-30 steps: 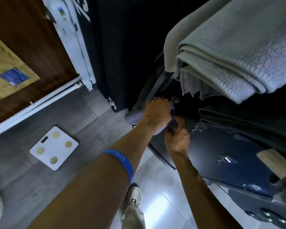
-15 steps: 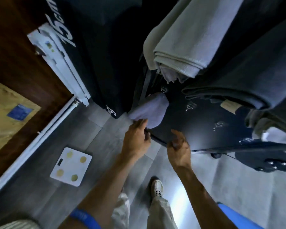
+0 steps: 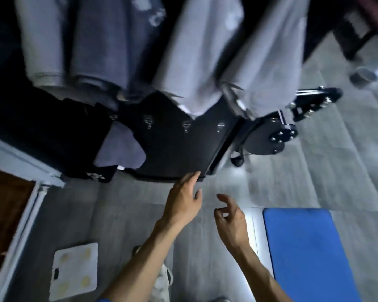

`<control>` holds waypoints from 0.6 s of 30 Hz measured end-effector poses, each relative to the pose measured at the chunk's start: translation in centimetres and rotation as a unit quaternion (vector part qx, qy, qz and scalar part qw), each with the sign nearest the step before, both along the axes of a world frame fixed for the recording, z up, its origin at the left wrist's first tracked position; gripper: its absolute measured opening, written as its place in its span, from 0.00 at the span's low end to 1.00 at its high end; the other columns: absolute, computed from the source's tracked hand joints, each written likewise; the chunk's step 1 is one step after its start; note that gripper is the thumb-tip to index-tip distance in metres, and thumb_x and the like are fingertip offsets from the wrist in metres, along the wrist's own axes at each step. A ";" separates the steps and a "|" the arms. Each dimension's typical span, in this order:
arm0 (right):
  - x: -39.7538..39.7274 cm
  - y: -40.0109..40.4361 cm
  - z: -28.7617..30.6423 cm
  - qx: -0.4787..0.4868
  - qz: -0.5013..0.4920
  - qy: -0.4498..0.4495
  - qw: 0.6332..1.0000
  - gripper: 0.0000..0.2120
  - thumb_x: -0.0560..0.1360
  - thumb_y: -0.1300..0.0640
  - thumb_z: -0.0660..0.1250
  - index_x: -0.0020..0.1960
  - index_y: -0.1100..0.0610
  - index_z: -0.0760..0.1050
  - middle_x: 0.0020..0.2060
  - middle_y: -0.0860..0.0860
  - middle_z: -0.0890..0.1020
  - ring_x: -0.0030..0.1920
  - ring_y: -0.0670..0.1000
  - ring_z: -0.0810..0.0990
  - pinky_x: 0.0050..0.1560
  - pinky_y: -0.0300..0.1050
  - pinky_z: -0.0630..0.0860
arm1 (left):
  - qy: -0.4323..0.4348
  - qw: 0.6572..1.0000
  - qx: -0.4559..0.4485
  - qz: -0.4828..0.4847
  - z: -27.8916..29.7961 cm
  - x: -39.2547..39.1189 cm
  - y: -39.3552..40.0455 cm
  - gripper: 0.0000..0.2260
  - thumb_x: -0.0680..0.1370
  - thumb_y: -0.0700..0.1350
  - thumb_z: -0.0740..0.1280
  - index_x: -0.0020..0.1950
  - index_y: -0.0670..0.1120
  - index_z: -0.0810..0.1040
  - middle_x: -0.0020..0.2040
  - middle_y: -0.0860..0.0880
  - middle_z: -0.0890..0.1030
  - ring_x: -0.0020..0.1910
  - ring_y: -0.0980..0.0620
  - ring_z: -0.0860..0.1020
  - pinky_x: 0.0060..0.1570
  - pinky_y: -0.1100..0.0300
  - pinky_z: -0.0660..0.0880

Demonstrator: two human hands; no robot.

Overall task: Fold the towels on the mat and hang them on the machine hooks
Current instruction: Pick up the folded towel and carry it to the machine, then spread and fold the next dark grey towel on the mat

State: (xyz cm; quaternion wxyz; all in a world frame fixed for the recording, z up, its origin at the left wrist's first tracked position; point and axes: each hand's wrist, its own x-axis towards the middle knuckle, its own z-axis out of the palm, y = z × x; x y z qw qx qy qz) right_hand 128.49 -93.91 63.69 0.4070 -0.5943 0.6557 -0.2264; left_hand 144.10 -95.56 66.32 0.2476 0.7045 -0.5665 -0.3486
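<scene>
Grey tiled floor (image 3: 122,205) is carrying a blue mat (image 3: 310,247); a soft towel (image 3: 120,149) is hanging on the black machine (image 3: 179,153); left hand (image 3: 181,203) and right hand (image 3: 231,223) are hovering apart, empty, fingers relaxed.

Soft cloth towels (image 3: 196,62), matt black machine panel (image 3: 179,149), metal hooks (image 3: 186,126)

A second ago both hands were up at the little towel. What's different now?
Both hands have let go and drawn back: the left hand and right hand are open and empty, above the floor. The small towel stays hanging on its hook; the other hooks stay bare.
</scene>
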 end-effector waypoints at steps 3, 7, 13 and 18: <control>-9.2 2.8 0.2 0.014 -0.071 -0.025 0.997 0.20 0.76 0.63 0.63 0.65 0.48 0.73 0.59 0.41 0.77 0.48 0.38 0.78 0.38 0.28 0.73 | -0.009 0.998 0.001 -0.066 0.4 -8.8 0.3 0.23 0.81 0.46 0.62 0.76 0.51 0.62 0.75 0.53 0.63 0.73 0.55 0.61 0.67 0.68 0.55; -21.8 8.0 0.7 0.032 -0.181 -0.055 0.981 0.19 0.75 0.62 0.63 0.62 0.44 0.73 0.58 0.40 0.78 0.50 0.38 0.78 0.39 0.30 0.73 | -0.021 0.987 0.025 -0.159 1.0 -21.3 0.7 0.24 0.80 0.46 0.62 0.76 0.51 0.63 0.75 0.52 0.64 0.74 0.54 0.61 0.72 0.61 0.58; -38.2 16.8 0.9 0.054 -0.372 -0.081 0.923 0.18 0.76 0.60 0.64 0.63 0.46 0.72 0.60 0.41 0.76 0.53 0.41 0.78 0.43 0.28 0.70 | -0.019 0.950 0.049 -0.307 1.9 -41.8 2.6 0.24 0.79 0.44 0.66 0.74 0.48 0.67 0.71 0.47 0.70 0.69 0.49 0.68 0.64 0.64 0.63; -46.8 21.8 0.0 0.077 -0.504 -0.109 0.853 0.19 0.76 0.58 0.65 0.65 0.47 0.72 0.63 0.42 0.76 0.56 0.44 0.77 0.54 0.40 0.72 | -0.009 0.905 0.061 -0.421 0.5 -56.0 4.5 0.23 0.77 0.42 0.69 0.72 0.46 0.70 0.69 0.48 0.73 0.68 0.50 0.72 0.67 0.59 0.67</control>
